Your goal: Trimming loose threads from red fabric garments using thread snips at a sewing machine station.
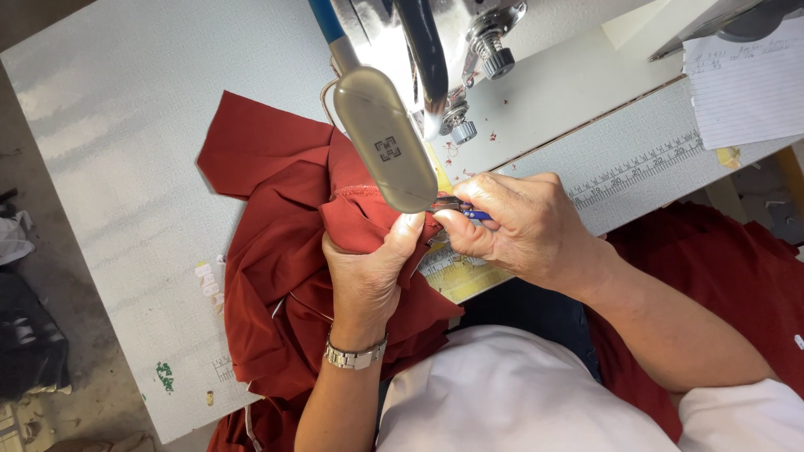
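Observation:
A dark red garment (276,209) lies bunched on the pale sewing table (126,167). My left hand (368,268), with a metal watch on the wrist, pinches a fold of the red cloth just below the sewing machine's lamp housing (383,138). My right hand (519,226) grips a small thread snipper (465,209) with a blue handle, its tip pointing at the held fold. The two hands nearly touch. The cloth edge under the lamp shows a stitched seam.
The sewing machine head (435,50) stands above the hands. A printed ruler strip (636,163) runs along the table's edge. A lined paper sheet (741,84) lies at the top right. More red fabric (712,259) hangs at the right, beside my lap.

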